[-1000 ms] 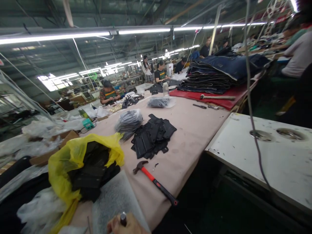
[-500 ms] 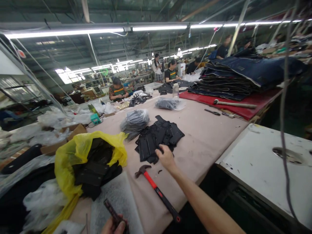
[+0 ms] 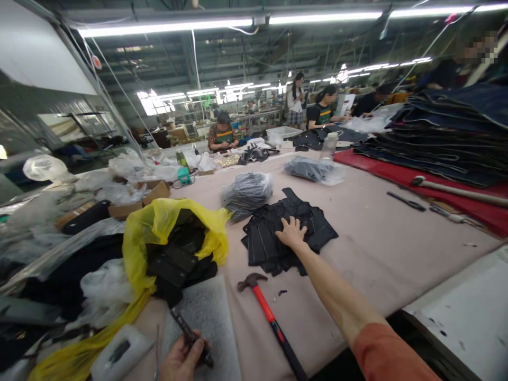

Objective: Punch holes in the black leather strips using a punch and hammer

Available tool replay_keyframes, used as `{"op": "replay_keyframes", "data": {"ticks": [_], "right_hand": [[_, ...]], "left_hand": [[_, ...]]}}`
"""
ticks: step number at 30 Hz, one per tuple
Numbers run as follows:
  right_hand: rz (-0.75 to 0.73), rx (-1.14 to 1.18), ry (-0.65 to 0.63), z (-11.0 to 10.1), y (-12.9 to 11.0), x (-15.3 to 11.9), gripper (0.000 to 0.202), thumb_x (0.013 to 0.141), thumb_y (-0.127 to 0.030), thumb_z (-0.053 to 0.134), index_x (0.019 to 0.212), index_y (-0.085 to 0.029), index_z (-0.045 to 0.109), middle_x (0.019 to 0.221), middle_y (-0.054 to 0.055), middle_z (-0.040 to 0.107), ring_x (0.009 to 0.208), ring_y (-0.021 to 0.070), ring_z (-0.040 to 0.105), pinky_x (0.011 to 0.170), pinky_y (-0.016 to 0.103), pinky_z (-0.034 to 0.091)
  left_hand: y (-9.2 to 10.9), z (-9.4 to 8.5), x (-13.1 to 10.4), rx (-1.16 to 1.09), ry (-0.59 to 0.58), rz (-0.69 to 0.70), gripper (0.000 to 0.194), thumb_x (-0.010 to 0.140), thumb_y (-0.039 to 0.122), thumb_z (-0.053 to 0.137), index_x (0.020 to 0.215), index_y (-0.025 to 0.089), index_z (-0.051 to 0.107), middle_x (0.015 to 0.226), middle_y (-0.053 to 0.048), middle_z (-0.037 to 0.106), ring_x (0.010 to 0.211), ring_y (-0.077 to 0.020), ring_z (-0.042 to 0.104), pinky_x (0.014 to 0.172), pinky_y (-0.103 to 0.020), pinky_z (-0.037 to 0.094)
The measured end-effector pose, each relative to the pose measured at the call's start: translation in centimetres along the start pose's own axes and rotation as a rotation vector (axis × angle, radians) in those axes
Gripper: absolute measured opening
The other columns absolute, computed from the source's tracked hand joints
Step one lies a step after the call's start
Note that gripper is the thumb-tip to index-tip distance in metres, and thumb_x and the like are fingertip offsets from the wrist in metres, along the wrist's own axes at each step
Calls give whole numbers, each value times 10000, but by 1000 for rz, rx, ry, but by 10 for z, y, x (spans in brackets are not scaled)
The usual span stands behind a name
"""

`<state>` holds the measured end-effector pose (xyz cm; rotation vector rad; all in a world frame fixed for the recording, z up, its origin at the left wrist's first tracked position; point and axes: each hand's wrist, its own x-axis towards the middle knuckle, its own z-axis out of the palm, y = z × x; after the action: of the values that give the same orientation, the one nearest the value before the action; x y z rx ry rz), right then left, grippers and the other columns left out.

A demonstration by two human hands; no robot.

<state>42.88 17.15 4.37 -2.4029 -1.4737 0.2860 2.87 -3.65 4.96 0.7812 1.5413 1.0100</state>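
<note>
My right hand [image 3: 291,233] rests on a loose pile of black fabric pieces [image 3: 262,241], its fingers spread. At the bottom, my left hand [image 3: 184,357] is closed around a dark, slim tool [image 3: 190,333] over a pale grey slab [image 3: 220,317]. Between my hands lies a claw hammer [image 3: 270,312] with a red and black handle. To the left, a yellow plastic bag [image 3: 138,233] gapes open with black pieces [image 3: 174,262] inside. Behind the pile sits a clear bag of grey strips [image 3: 248,193].
Another plastic-wrapped bundle [image 3: 313,169] and a bottle [image 3: 329,145] stand farther back. At right are stacked dark denim [image 3: 444,137], a wooden-handled hammer [image 3: 460,190] and a white table [image 3: 468,312]. People sit and stand across the table.
My right hand has moved forward onto the black pile, its fingers now spread. My view has turned left, so the scene sits farther right. My left hand still holds the tool.
</note>
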Motion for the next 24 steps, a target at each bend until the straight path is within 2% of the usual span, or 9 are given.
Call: {"op": "replay_keyframes", "data": {"ticks": [3,5,9,11,13,15,17,20,24], "right_hand": [[-89,-144,48,11,10,-10,660,839,-438,555,1441,-235,375,1531,140,259,1400,366,171,1060,611,142],[-154,-220,148,15,12,-19,598,863,-421,513,1411,-200,417,1516,159,283,1390,370,197,1050,613,165],[-360,-168,328,23,-15,-52,459,879,-345,487,1298,-161,527,1501,161,318,1391,351,219,1076,587,159],[-467,-43,288,29,-40,-77,392,880,-320,481,1228,-169,579,1441,145,419,1337,322,336,1073,527,233],[-568,133,164,37,-71,-104,344,886,-303,466,1171,-178,610,1308,128,552,1205,267,488,1016,423,349],[-645,308,11,46,-106,-128,315,894,-302,452,1130,-185,625,1150,107,641,1055,220,580,925,335,421],[-687,409,-117,54,-141,-147,297,897,-318,461,1101,-190,634,1057,89,671,990,202,604,883,298,436],[-691,374,-215,63,-194,-164,310,882,-363,510,1101,-187,640,1066,93,667,1026,214,590,898,296,418],[-593,137,-256,76,-255,-165,398,862,-446,535,1143,-180,627,1119,120,643,1070,252,565,903,339,403]], "left_hand": [[6,-13,5,-19,91,51,557,507,480,822,915,146,644,757,-55,746,767,-261,715,690,-332,592],[14,-17,10,-29,133,82,553,549,483,801,944,135,629,781,-58,742,756,-242,708,658,-307,581],[31,-19,31,-106,220,161,533,594,461,777,968,125,599,761,-49,720,685,-191,679,617,-280,558],[37,-18,42,-160,252,193,517,603,443,774,966,128,585,755,-40,709,673,-180,673,626,-285,559],[39,-16,50,-199,249,222,512,616,440,765,977,128,577,765,-42,707,677,-183,676,643,-303,564],[34,-17,54,-192,237,233,495,643,442,744,986,127,576,774,-47,709,685,-187,679,655,-312,565],[22,-20,54,-141,228,242,462,677,440,717,988,127,583,797,-57,714,715,-195,685,678,-316,563],[-3,-28,49,-38,219,277,390,742,427,664,991,133,600,839,-70,723,778,-214,694,739,-333,557],[-31,-36,38,119,212,361,261,840,373,561,982,162,616,900,-77,722,862,-225,688,818,-349,537]]}}
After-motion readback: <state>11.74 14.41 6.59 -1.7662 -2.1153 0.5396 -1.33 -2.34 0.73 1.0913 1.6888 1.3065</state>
